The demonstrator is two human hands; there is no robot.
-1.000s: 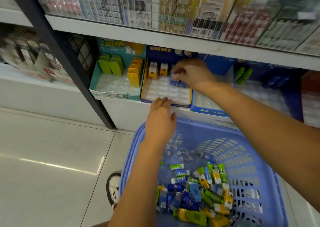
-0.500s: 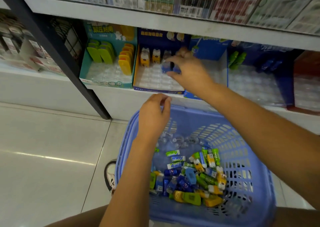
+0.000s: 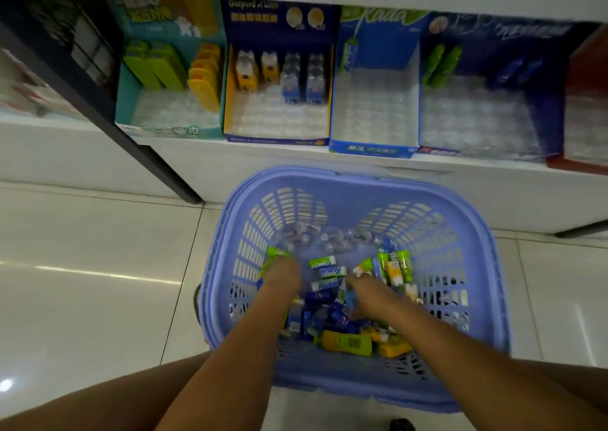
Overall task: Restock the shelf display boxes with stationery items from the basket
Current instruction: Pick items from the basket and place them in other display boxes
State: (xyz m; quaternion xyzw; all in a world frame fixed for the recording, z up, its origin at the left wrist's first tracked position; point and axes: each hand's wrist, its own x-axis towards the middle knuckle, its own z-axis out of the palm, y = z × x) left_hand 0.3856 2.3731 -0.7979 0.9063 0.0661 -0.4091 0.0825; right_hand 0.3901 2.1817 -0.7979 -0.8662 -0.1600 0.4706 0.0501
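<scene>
— Where is the stock now?

— Your items (image 3: 329,318) lie in a heap in the basket (image 3: 362,180), toward its near edge and right side: blue ones in the middle, green and yellow around them. Clear shells (image 3: 329,239) lie by the far edge.

— And my hands?

— Both are down inside the basket. Your left hand (image 3: 283,277) is at the left side of the heap, by a green item (image 3: 275,253). Your right hand (image 3: 367,287) is over the blue ones. The fingers are blurred and partly hidden, so I cannot tell if either hand grasps something or is loose.

— Which step is this?

— I judge it is the picking step: you look for the next pieces.

— Where should they go?

— On the shelf (image 3: 250,157), the second box (image 3: 276,140) from the left has only one row at its back edge, two yellow pieces and two blue. The blue box (image 3: 373,150) beside it holds almost nothing. For the next move you need to take pieces of one kind, lift them over the basket's far edge, and stand them upright in the free slots before that row.
</scene>
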